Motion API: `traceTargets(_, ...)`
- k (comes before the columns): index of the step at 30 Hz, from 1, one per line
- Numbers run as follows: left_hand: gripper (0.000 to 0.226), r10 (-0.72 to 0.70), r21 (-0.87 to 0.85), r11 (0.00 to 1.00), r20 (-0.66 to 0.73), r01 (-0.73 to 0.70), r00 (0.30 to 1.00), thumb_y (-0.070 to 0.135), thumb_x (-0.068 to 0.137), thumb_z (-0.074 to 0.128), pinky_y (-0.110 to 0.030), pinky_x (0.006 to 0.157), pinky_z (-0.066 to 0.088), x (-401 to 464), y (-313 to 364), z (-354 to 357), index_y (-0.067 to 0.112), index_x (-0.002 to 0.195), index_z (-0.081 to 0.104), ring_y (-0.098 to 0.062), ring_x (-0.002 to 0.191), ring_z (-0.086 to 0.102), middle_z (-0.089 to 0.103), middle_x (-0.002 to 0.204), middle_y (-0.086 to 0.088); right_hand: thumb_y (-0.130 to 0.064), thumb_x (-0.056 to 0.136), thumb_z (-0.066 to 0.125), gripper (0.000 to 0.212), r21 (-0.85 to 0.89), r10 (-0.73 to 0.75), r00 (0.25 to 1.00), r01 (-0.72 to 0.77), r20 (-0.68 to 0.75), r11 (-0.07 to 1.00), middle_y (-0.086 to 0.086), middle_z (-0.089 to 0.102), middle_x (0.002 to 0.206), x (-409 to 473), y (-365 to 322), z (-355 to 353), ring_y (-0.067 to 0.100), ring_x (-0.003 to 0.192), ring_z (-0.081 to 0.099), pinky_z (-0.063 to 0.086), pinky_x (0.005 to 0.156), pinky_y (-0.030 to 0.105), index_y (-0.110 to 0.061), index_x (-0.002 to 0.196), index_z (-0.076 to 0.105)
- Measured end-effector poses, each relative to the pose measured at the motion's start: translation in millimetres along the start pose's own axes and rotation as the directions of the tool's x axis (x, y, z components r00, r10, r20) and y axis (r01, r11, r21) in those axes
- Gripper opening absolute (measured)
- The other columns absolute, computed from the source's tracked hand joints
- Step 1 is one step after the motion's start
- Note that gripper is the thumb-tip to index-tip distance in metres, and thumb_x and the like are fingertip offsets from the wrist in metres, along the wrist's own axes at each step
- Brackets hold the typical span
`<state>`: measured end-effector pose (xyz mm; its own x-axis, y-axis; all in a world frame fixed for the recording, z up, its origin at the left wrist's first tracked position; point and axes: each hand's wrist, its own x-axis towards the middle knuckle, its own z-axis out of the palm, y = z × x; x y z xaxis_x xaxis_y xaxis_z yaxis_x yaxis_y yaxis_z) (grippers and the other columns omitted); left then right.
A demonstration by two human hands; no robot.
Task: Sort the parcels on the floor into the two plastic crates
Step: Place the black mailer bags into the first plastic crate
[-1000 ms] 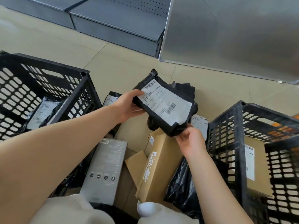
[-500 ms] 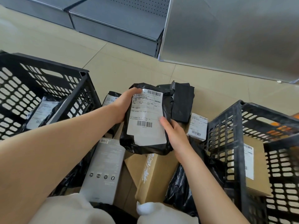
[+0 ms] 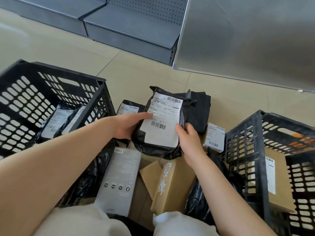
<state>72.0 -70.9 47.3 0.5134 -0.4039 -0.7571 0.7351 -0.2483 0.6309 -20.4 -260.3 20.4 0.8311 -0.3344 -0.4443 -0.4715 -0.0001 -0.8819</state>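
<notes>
A black plastic mailer bag [image 3: 160, 147] with a white label sits between both hands. The left hand [image 3: 127, 126] grips its left edge. The right hand [image 3: 188, 142] pinches its right edge.

Black parcel [image 3: 162, 126] turned label-up, upright between both hands.

Both hands hold a black parcel [image 3: 158, 147] with white label: left hand [image 3: 129, 125] at its left edge, right hand [image 3: 189, 140] at its right, between two black crates [image 3: 51, 92].
</notes>
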Motion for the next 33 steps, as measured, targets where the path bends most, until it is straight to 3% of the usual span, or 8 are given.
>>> traceTargets(4, 0.033, 0.051, -0.069, 0.996, -0.022, -0.053, 0.998, 0.030, 0.094, 0.064, -0.042, 0.094, 0.053, -9, -9, -7, 0.015, 0.124, 0.064, -0.022, 0.104, 0.071, 0.074, 0.113, -0.005, -0.035, 0.100, 0.052, 0.011, -0.021, -0.017, 1.000, 0.017, 0.001, 1.000, -0.002, 0.067, 0.110, 3, -13, 12, 0.021, 0.106, 0.063, 0.050, 0.100, 0.048, -0.027, 0.100, 0.059)
traceTargets(9, 0.033, 0.084, -0.118, 0.989, -0.068, -0.092, 0.994, 0.032, 0.093, 0.065, -0.043, 0.091, 0.055, -25, -14, -25, 0.015, 0.122, 0.065, -0.022, 0.103, 0.072, 0.075, 0.111, -0.005, -0.033, 0.102, 0.047, 0.016, -0.059, -0.041, 0.998, 0.044, 0.051, 0.997, -0.006, 0.063, 0.115, 4, -31, 33, 0.013, 0.105, 0.059, 0.050, 0.099, 0.039, -0.026, 0.114, 0.055)
traceTargets(13, 0.032, 0.173, -0.167, 0.967, -0.117, -0.191, 0.978, 0.025, 0.094, 0.063, -0.041, 0.086, 0.056, -41, -8, -52, 0.013, 0.124, 0.063, -0.022, 0.102, 0.072, 0.074, 0.113, -0.006, -0.032, 0.099, 0.049, 0.021, -0.100, -0.022, 0.988, 0.037, 0.153, 0.994, 0.007, 0.062, 0.126, 8, -57, 57, 0.027, 0.117, 0.058, 0.045, 0.105, 0.048, -0.015, 0.108, 0.056)
traceTargets(16, 0.036, 0.216, -0.199, 0.948, -0.172, -0.249, 0.961, 0.023, 0.092, 0.063, -0.040, 0.088, 0.055, -53, -3, -79, 0.012, 0.126, 0.061, -0.023, 0.104, 0.071, 0.073, 0.114, -0.007, -0.032, 0.099, 0.051, 0.017, -0.157, -0.047, 0.970, 0.086, 0.238, 0.984, 0.002, 0.065, 0.120, 12, -76, 79, 0.023, 0.112, 0.061, 0.049, 0.100, 0.039, -0.020, 0.109, 0.058)
traceTargets(19, 0.036, 0.248, -0.255, 0.921, -0.198, -0.294, 0.948, 0.024, 0.093, 0.061, -0.037, 0.084, 0.058, -64, -7, -106, 0.012, 0.126, 0.059, -0.022, 0.104, 0.071, 0.073, 0.116, -0.007, -0.039, 0.100, 0.049, 0.030, -0.226, -0.083, 0.950, 0.155, 0.301, 0.962, 0.000, 0.064, 0.119, 12, -92, 107, 0.020, 0.108, 0.061, 0.049, 0.086, 0.032, -0.017, 0.118, 0.058)
traceTargets(26, 0.070, 0.334, -0.366, 0.817, -0.330, -0.446, 0.883, 0.030, 0.062, 0.076, -0.031, 0.075, 0.060, -84, -21, -170, 0.014, 0.128, 0.057, -0.020, 0.104, 0.071, 0.072, 0.120, -0.003, -0.057, 0.098, 0.039, 0.066, -0.260, -0.204, 0.905, 0.313, 0.374, 0.914, 0.018, 0.069, 0.113, 4, -115, 173, 0.032, 0.101, 0.066, 0.051, 0.097, 0.048, 0.002, 0.118, 0.060)
traceTargets(30, 0.076, 0.313, -0.334, 0.819, -0.420, -0.466, 0.852, 0.032, 0.046, 0.080, -0.033, 0.079, 0.054, -91, -37, -207, 0.018, 0.119, 0.062, -0.015, 0.095, 0.074, 0.074, 0.112, 0.001, -0.038, 0.103, 0.042, 0.037, -0.377, -0.268, 0.801, 0.511, 0.536, 0.772, 0.000, 0.059, 0.080, 4, -109, 197, 0.017, 0.078, 0.054, 0.045, 0.079, 0.034, -0.012, 0.086, 0.062)
traceTargets(33, 0.065, 0.278, -0.361, 0.801, -0.481, -0.477, 0.832, 0.030, 0.062, 0.077, -0.033, 0.086, 0.051, -92, -58, -235, 0.018, 0.123, 0.061, -0.015, 0.100, 0.072, 0.073, 0.115, 0.002, -0.033, 0.103, 0.046, 0.027, -0.426, -0.257, 0.705, 0.634, 0.661, 0.645, -0.007, 0.067, 0.119, 4, -100, 206, 0.012, 0.111, 0.058, 0.043, 0.095, 0.028, -0.026, 0.119, 0.067)
